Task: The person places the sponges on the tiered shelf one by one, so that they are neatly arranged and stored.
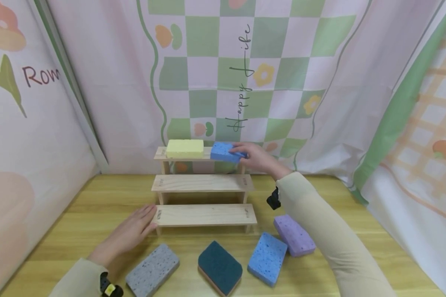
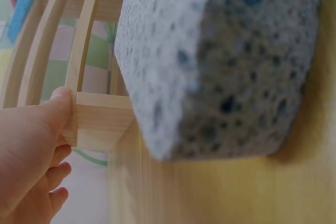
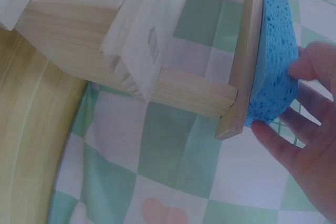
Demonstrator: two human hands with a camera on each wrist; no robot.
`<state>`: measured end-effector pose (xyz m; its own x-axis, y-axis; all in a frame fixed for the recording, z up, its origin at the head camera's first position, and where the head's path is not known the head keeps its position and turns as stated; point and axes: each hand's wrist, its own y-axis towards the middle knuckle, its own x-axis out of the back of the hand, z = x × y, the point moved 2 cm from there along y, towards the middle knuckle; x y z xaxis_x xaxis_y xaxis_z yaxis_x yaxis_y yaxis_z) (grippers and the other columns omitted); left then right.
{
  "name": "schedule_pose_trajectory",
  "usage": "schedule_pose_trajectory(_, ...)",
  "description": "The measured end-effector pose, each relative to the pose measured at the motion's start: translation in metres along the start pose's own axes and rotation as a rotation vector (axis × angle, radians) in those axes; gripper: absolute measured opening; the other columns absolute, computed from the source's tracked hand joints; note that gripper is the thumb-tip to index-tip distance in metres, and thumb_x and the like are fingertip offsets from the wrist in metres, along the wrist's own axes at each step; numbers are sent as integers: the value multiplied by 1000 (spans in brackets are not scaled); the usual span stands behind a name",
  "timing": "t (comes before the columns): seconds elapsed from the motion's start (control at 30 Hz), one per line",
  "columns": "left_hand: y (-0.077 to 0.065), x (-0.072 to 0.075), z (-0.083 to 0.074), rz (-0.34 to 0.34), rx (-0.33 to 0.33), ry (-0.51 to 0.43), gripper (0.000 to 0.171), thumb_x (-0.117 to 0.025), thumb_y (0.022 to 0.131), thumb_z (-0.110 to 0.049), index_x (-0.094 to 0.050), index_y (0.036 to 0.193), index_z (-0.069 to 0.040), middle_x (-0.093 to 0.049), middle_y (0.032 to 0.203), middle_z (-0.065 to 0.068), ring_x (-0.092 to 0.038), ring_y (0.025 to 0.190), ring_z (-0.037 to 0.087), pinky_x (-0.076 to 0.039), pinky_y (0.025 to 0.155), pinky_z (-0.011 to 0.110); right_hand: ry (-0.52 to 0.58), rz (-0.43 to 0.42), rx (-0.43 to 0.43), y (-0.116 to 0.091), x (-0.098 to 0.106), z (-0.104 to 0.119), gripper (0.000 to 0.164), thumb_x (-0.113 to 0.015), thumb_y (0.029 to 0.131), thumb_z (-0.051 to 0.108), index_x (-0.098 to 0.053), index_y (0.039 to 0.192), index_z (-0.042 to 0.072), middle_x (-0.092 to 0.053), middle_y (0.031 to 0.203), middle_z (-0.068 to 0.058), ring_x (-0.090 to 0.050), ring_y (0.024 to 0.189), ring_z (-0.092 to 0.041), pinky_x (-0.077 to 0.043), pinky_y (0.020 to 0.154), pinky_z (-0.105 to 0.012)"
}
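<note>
My right hand [image 1: 258,157] holds a blue sponge [image 1: 223,152] at the right part of the top board of a three-step wooden rack [image 1: 202,182]. In the right wrist view, its fingertips meet the side and end of that blue sponge [image 3: 275,59], which sits against the board. Left of it on the same board lies a pale yellow sponge [image 1: 185,148]. My left hand [image 1: 130,229] grips the left end of the rack's lowest board; the left wrist view shows the thumb [image 2: 62,97] at the board's edge with other fingers behind it.
On the table [image 1: 107,194] in front of the rack lie a grey sponge [image 1: 152,270], a dark green scouring sponge [image 1: 220,266], a second blue sponge [image 1: 267,258] and a purple sponge [image 1: 294,236]. A checked curtain [image 1: 202,37] hangs behind the rack.
</note>
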<state>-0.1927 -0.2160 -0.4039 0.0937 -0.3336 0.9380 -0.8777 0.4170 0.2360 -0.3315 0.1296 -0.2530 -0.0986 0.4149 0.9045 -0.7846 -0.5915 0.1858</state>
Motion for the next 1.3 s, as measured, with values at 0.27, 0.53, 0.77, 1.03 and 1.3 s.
schedule_pose_trajectory(0.27, 0, 0, -1, -4, -6, 10, 54, -45, 98, -29, -38, 134, 10, -34, 139, 25, -31, 127, 41, -24, 105, 52, 36, -41, -16, 9, -1, -6, 41, -50, 85, -8, -58, 124, 5, -42, 138, -15, -32, 129, -33, -36, 100, -45)
schedule_pose_trajectory(0.53, 1, 0, -2, 2, 1, 5, 53, -46, 98, -28, -38, 134, 10, -35, 139, 25, -31, 128, 41, -24, 105, 52, 33, -67, -18, 15, -2, -9, 41, -52, 84, -9, -60, 121, 5, -45, 135, -16, -35, 127, -33, -36, 100, -45)
schedule_pose_trajectory(0.77, 1, 1, -3, 1, -4, 8, 53, -47, 97, -26, -38, 133, 11, -35, 138, 26, -31, 127, 41, -25, 104, 52, 42, -72, -10, 17, -4, -13, 40, -53, 84, -9, -61, 121, 6, -45, 135, -15, -35, 127, -33, -37, 98, -45)
schedule_pose_trajectory(1.03, 1, 2, -3, -7, -7, 10, 52, -48, 97, -25, -38, 133, 12, -36, 138, 26, -32, 127, 42, -25, 104, 53, 35, -72, -29, 16, -5, -12, 41, -52, 85, -7, -59, 123, 7, -45, 136, -14, -34, 128, -33, -30, 104, -47)
schedule_pose_trajectory(1.3, 1, 1, -3, -8, -5, 16, 52, -49, 97, -25, -38, 133, 12, -36, 138, 26, -33, 126, 42, -25, 104, 52, 29, -82, -5, 14, -5, -12, 40, -52, 86, -5, -58, 124, 6, -45, 136, -15, -35, 127, -32, -32, 103, -46)
